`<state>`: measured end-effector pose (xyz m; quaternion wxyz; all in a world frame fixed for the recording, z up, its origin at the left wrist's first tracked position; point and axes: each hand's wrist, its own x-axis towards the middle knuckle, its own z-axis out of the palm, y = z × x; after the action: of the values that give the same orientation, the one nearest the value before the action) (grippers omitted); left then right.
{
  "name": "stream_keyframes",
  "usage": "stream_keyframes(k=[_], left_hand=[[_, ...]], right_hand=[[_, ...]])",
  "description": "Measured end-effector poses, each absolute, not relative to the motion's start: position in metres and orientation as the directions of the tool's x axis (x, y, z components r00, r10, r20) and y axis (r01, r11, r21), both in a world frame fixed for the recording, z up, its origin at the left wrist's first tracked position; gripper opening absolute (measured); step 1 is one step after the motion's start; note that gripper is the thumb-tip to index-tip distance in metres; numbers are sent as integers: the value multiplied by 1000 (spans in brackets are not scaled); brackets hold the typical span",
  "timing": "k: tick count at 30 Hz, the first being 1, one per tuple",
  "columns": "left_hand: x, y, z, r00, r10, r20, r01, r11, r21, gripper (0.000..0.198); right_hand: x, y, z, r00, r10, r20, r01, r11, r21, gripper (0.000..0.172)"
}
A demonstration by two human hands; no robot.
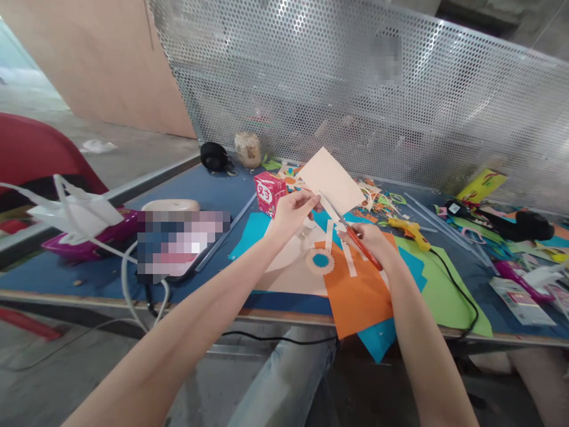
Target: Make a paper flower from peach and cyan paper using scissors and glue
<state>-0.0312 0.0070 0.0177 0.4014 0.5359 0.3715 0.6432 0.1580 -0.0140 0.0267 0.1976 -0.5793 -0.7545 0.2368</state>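
Observation:
My left hand (291, 210) pinches the lower left edge of a cream sheet of paper (331, 179) and holds it up above the table. My right hand (371, 240) grips red-handled scissors (355, 240), their blades set into the sheet's lower edge. A narrow cream strip (328, 204) hangs from the cut. Under the hands lie an orange sheet (360, 293), cream strips (349, 258) and a round cream cutout with a blue centre (320, 261).
Blue (249, 231) and green (438, 290) sheets cover the blue table (66, 273). A yellow glue gun (406, 228) with a black cord lies to the right, a pink box (269, 193) to the left. Paper scraps and tools crowd the far right. A perforated metal screen (355, 89) stands behind.

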Motion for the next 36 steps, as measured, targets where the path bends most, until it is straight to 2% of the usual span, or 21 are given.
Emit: stream_keyframes(k=[16,27,32,36], left_hand=[[-32,10,14,-85,912,402,-117,-409,905,28],[-31,8,17,-118,923,365,-200,-382,902,29],[-32,9,18,-187,905,383,-202,-417,886,25],[-33,9,18,-143,895,423,-174,-444,879,21]], right_hand=[[159,-11,24,-259,964,57,782,244,-574,46],[159,-9,22,-243,966,93,835,256,-486,46],[159,-12,24,-242,964,107,803,261,-535,47],[160,-11,23,-258,961,101,792,270,-548,47]])
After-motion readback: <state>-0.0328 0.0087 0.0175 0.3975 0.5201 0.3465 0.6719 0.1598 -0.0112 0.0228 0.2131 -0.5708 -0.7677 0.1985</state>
